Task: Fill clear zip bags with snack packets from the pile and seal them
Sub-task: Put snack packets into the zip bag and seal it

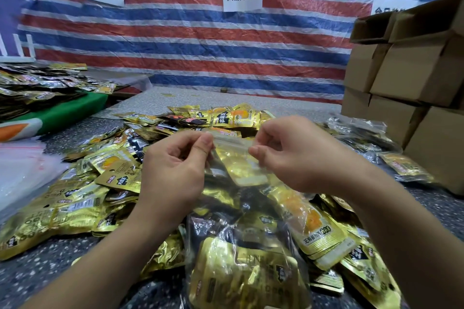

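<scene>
Above packet pile, left hand, right hand, both pinching zip bag top

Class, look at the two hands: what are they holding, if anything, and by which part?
Both hands, left hand and right hand, pinch a clear zip bag of gold packets by its top zip strip, one at each end.

Head-worn view, angled down, close over table
</scene>
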